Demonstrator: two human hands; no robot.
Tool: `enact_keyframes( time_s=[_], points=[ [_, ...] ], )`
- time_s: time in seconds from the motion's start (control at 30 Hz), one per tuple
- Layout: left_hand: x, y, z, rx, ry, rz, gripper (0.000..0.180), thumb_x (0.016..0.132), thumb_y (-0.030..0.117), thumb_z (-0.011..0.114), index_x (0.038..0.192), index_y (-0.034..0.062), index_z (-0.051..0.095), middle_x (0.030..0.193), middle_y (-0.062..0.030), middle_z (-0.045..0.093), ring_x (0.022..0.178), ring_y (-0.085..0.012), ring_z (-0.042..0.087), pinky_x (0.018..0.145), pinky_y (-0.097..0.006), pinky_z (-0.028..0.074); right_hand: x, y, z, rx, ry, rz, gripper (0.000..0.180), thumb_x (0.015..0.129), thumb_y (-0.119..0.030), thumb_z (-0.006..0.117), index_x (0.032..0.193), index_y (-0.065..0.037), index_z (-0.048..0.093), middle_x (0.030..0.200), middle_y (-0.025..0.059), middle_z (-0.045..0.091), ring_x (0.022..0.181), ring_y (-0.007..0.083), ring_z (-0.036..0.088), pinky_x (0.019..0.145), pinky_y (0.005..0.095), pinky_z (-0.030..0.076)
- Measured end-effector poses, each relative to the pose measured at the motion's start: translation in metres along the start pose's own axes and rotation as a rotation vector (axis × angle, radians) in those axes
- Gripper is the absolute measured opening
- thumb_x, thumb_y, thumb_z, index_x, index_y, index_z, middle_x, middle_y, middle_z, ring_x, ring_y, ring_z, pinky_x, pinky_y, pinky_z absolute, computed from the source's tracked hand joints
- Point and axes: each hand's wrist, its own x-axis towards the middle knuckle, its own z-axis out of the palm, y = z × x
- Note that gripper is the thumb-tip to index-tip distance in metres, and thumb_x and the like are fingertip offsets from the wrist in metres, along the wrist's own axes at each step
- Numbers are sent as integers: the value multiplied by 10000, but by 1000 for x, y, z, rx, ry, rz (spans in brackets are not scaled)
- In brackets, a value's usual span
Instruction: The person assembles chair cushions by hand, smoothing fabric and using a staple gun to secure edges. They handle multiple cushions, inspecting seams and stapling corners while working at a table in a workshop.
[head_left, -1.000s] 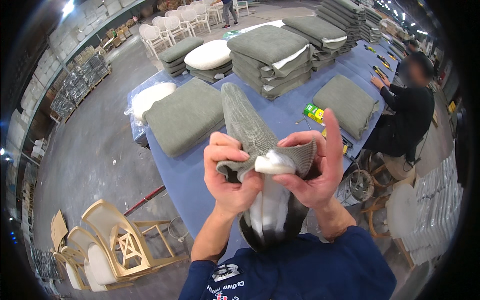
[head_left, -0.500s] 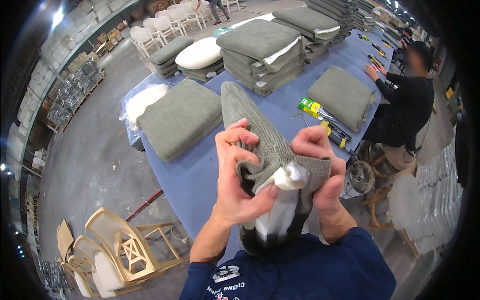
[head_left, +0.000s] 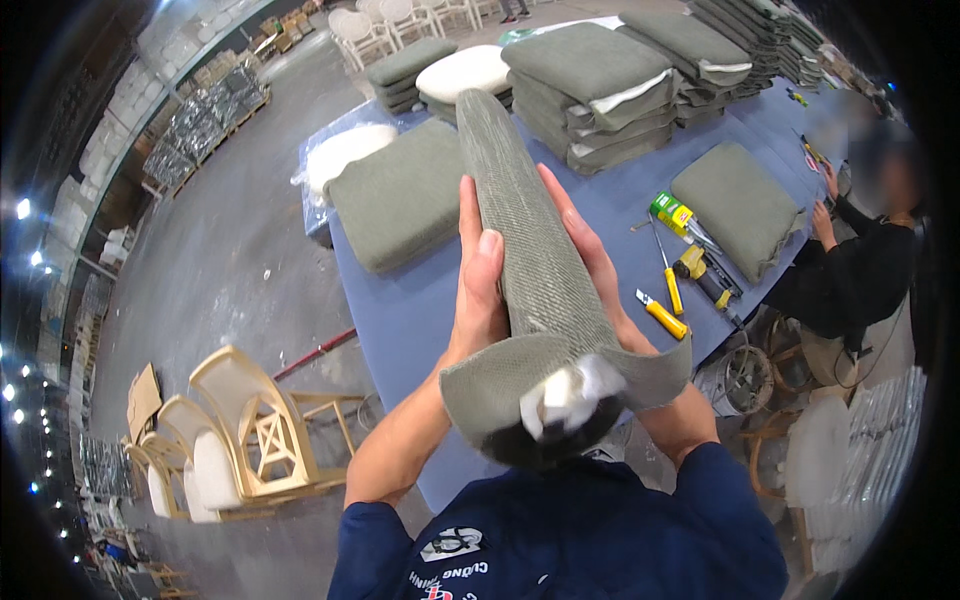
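A cushion in a grey-green woven cover (head_left: 530, 230) stands edge-on in front of me, its long narrow side facing up. My left hand (head_left: 482, 280) presses flat along its left face, thumb on the edge. On the opposite face lies my right hand (head_left: 588, 255), fingers stretched out, so the cushion is held between both palms. Close to my chest the cover's end gapes with its flaps folded outward. White padding (head_left: 570, 392) shows in that opening, somewhat blurred.
Grey-green cushions (head_left: 590, 75) are piled on the blue table (head_left: 395, 330). On the right lie a yellow-handled cutter (head_left: 662, 315), a screwdriver (head_left: 670, 280), a yellow-black power tool (head_left: 705, 280) and a green-yellow can (head_left: 672, 212). A co-worker (head_left: 850, 250) sits beyond; wooden chairs (head_left: 250, 440) stand left.
My hands have left the cover's open end and moved farther along the cushion, now flat on its two sides. The flaps hang loose, and the whole view has shifted.
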Motion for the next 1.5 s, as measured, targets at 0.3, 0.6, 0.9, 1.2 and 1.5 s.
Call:
enact_keyframes(
  time_s=[0.3,0.6,0.9,1.2,1.5],
  points=[
    [-20,38,0,-101,399,-615,669,1087,465,321,1569,2,284,1589,-132,370,1457,-238,358,1225,-369,266,-14,48,-37,-488,92,136,752,1130,-455,334,1627,79,152,1711,184,206,1571,251,221,1279,360,171],
    [-39,-18,53,292,365,-339,703,1123,379,308,1639,-52,103,1660,-219,282,1535,-284,289,1250,-346,230,-52,19,-50,-231,122,251,853,1120,-474,359,1619,107,-18,1711,265,117,1586,317,163,1272,361,183],
    [-48,-69,97,469,262,-144,616,1146,339,302,1657,16,181,1591,-156,423,1439,-238,444,1198,-332,332,-96,-38,-58,-814,98,7,760,1121,-300,399,1592,160,19,1685,332,131,1587,371,148,1277,397,161],
    [-58,-92,81,824,83,-69,597,1115,269,361,1629,-9,241,1650,-236,298,1537,-349,264,1253,-428,222,-96,-55,-92,-462,139,8,692,1137,-278,333,1615,122,33,1719,248,118,1586,285,176,1266,364,186],
    [35,-44,23,1470,-392,709,612,1028,506,411,1524,171,540,1648,-184,365,1545,-439,262,1226,-656,137,-178,-41,-119,-737,-56,-282,1304,837,-477,827,1619,92,-49,1693,341,17,1579,437,139,1268,497,165]
  ],
)
